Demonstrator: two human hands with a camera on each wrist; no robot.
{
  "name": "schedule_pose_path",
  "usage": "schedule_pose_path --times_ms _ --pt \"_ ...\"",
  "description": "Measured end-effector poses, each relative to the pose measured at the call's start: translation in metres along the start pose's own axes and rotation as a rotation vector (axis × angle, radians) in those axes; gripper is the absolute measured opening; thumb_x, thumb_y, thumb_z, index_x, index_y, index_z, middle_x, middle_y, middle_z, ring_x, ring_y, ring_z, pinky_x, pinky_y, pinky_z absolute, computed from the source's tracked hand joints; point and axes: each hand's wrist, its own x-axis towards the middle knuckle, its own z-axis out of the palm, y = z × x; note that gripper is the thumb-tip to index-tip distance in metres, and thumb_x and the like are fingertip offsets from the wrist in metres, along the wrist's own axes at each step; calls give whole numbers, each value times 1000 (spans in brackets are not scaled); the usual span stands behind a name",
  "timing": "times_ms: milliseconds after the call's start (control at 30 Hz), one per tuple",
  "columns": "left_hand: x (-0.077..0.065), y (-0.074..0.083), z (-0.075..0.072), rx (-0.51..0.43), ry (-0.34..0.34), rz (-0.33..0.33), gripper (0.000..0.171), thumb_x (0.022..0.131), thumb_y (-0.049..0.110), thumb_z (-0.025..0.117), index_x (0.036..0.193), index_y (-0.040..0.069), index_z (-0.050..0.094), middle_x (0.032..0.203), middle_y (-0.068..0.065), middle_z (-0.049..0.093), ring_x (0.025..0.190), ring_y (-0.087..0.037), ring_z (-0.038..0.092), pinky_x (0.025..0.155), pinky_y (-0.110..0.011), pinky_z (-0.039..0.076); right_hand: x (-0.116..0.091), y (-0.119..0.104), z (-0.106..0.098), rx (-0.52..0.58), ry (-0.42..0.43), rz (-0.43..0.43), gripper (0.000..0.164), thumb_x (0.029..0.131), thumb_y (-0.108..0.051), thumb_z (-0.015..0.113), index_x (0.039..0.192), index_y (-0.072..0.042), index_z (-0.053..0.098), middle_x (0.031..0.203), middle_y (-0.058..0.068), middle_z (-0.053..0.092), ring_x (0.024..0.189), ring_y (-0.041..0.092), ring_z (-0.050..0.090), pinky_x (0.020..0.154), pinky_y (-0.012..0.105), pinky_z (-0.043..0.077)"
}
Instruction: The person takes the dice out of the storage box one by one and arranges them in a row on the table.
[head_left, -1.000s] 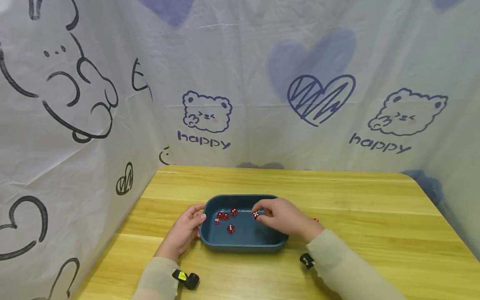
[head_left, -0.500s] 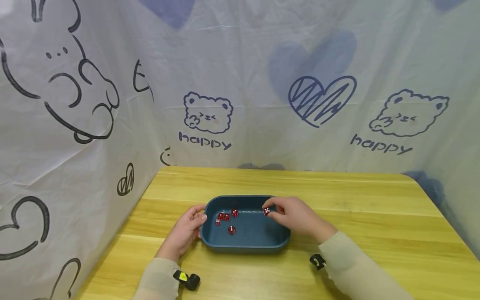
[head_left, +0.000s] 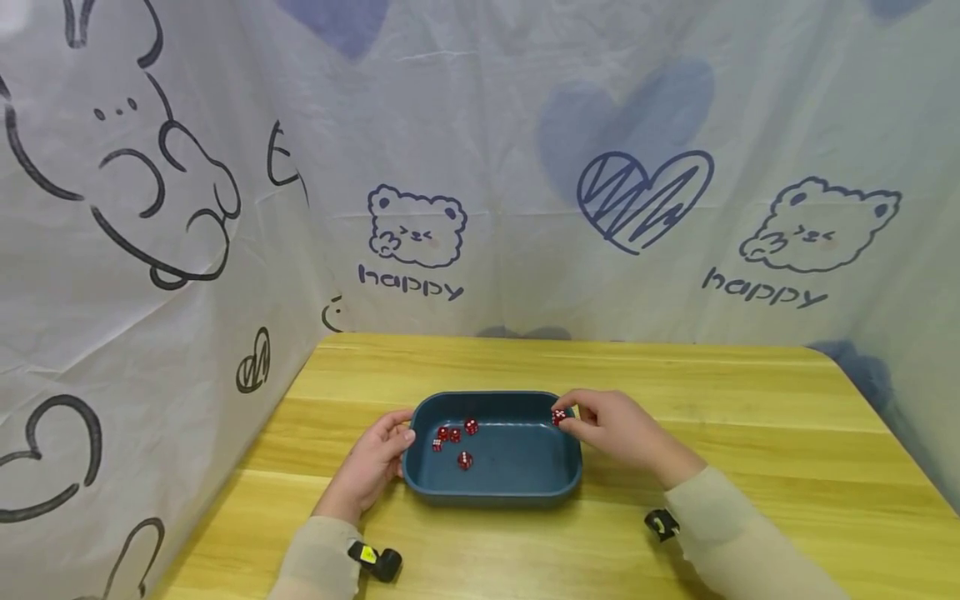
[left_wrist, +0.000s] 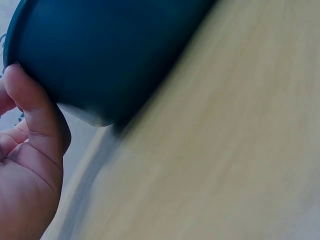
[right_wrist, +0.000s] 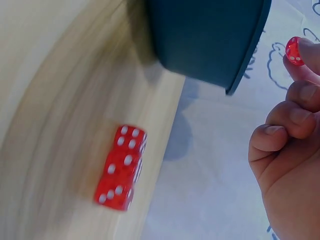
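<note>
A dark blue oblong tray (head_left: 510,495) stands on the table. My left hand (head_left: 367,465) holds its left end, thumb at the rim and fingers along the outside; the left wrist view shows the thumb (left_wrist: 30,100) against the wall. Between thumb and forefinger, my right hand (head_left: 626,429) pinches a red die (head_left: 558,416) over the tray's back right corner. In the right wrist view the other fingers (right_wrist: 292,120) of that hand are curled. Several red dice (head_left: 465,460) lie inside the tray, toward its left side.
Three more red dice (right_wrist: 120,167) sit in a touching row on the wooden table (head_left: 750,417), to the tray's right; my right hand and arm hide them in the head view. White printed cloth (head_left: 517,250) hangs behind the table and along both sides.
My right hand has moved right and slightly back with the pinched die, from over the tray's floor to its back right corner. The left hand keeps its hold on the tray.
</note>
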Motion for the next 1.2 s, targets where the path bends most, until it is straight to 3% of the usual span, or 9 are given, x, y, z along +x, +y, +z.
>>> schedule_pose_path --times_ms 267,700,1000,1200 --pt "-1 -1 -1 -15 1 10 42 106 8 52 146 0 42 102 -12 57 65 -13 53 55 -22 48 -11 17 -8 -16 13 25 24 99 -32 68 120 -22 70 61 -5 50 51 12 51 55 30 44" --pt "-2 0 1 -11 2 6 41 106 7 51 146 0 42 102 -12 57 65 -13 54 55 -22 48 -33 54 -18 -89 44 80 19 96 -22 70 115 -18 72 62 -6 47 54 10 42 52 27 38" --pt "-1 0 0 0 8 -3 41 106 9 51 145 0 43 104 -14 57 66 -14 53 56 -22 48 -48 78 -24 -87 30 160 22 95 -17 69 117 -14 71 67 -4 49 58 13 44 51 29 41" --pt "-2 1 1 1 4 -2 42 106 9 52 146 0 42 104 -14 56 66 -14 52 56 -22 48 -55 89 -27 -92 11 162 22 95 -17 70 116 -12 71 68 -4 50 59 13 44 52 30 41"
